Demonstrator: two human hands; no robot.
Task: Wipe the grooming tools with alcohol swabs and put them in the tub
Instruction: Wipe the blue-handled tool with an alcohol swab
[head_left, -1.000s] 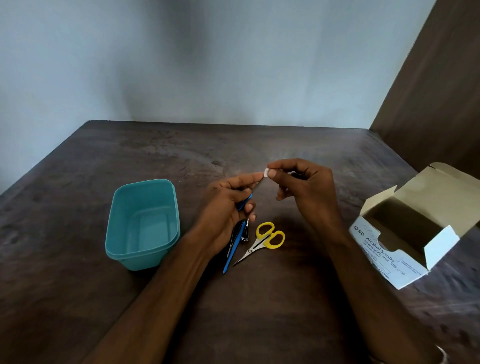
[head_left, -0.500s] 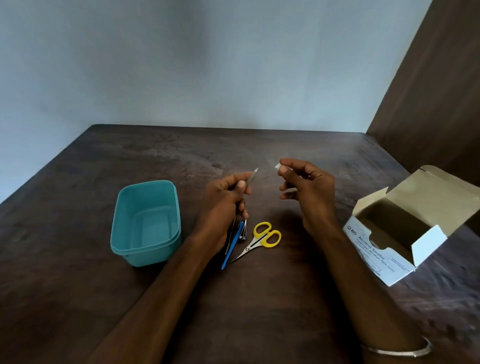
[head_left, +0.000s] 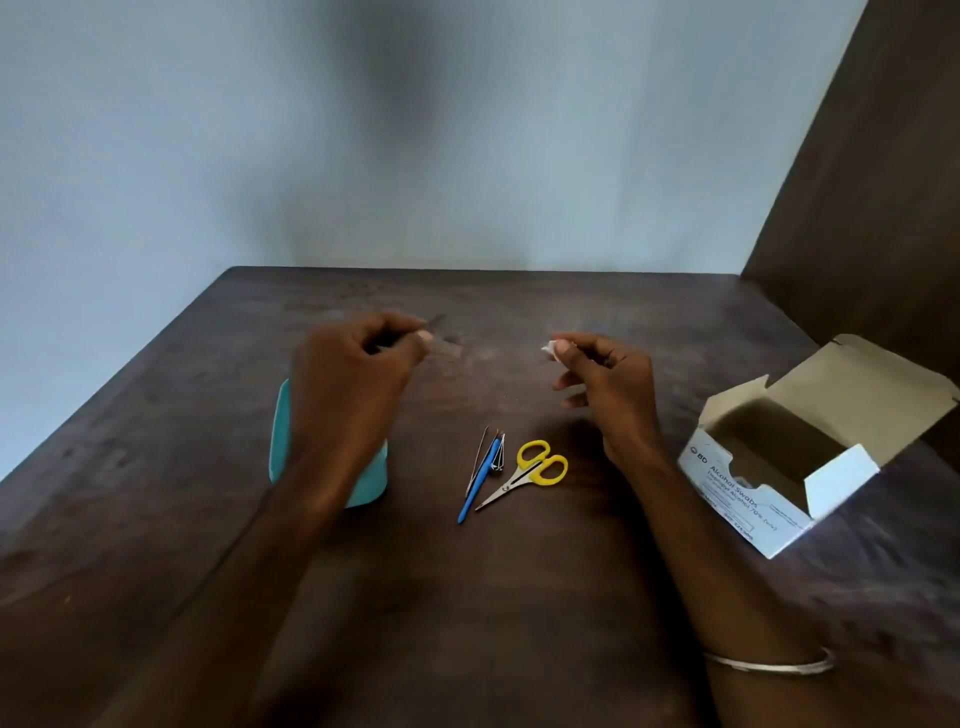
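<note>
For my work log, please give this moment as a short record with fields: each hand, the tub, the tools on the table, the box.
left hand: holds a thin tool above the tub
right hand: pinches a white swab
tub: teal, mostly hidden behind the left hand; contents not visible
on table: scissors, blue tool, clippers, another thin tool
box: open, at right
</note>
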